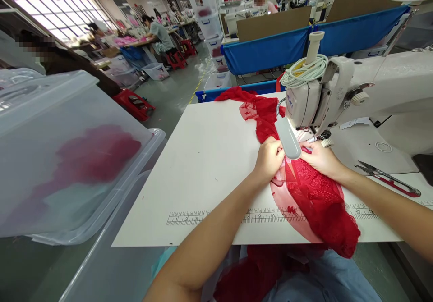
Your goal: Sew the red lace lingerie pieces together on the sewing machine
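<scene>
Red lace fabric (314, 198) with sheer parts runs beneath the head of a white sewing machine (379, 85) and drapes over the table's front edge. To the left of the needle area, my left hand (269, 160) is closed on the fabric with its fingers curled. My right hand (320, 160) pinches the cloth at the right, close under the machine head. A small grey lamp-like piece (287, 137) on a bent stalk hangs between the hands and hides the needle and some fingertips.
Thread snips (389, 178) lie at the right of the white table (203, 157). A printed ruler scale (189, 217) runs along its front. Clear plastic bins (67, 112) stand at the left. Behind are a blue cloth trough (267, 54) and people at other machines.
</scene>
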Demonstrator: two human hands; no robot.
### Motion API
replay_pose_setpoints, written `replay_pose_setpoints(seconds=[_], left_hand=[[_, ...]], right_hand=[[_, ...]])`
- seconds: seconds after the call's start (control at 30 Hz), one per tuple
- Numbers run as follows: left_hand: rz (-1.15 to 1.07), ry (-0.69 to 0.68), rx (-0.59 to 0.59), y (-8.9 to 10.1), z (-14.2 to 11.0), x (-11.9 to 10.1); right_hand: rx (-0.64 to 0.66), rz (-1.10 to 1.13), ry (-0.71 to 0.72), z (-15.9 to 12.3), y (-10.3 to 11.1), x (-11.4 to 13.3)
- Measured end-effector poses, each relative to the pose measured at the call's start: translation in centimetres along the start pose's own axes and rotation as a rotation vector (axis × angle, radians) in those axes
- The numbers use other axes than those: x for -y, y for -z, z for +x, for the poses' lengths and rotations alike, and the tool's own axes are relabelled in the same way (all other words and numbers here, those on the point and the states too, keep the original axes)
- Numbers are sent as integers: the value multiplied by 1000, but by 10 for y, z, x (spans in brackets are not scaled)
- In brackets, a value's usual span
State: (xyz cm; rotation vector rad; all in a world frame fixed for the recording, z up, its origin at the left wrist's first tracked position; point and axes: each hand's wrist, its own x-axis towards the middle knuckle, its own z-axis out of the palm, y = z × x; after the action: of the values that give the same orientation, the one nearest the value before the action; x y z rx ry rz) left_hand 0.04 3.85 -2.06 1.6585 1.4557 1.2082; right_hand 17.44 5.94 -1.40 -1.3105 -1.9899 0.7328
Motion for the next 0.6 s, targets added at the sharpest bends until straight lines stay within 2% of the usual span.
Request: replay_pose_setpoints(seconds=[0.6], left_hand=[[32, -10, 6, -1, 1, -1]], right_hand=[[-28, 16, -54, 0, -3, -7]])
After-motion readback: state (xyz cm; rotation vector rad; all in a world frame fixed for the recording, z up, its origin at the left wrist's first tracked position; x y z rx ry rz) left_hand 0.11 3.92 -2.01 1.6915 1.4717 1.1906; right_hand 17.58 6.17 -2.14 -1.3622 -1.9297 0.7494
